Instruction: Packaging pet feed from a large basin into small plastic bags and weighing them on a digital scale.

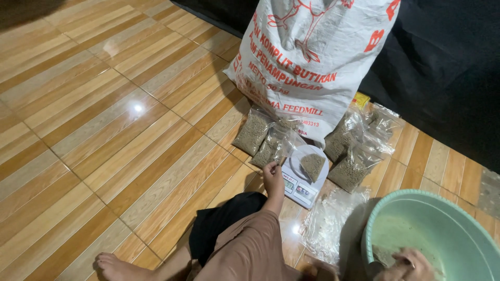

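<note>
While the left hand (pixel 273 174) pinches it, the pellet bag (pixel 307 164) stands upright on the scale (pixel 302 190).

The glossy tiled floor (pixel 114 119), printed in wood-look strips of honey, tan and pale beige, fills most of the view and runs diagonally from corner to corner. A small bright spot of overhead light (pixel 138 108) glints off it. Along the upper right edge lies a dark black cloth backdrop (pixel 448 78), deep in shadow.
</note>
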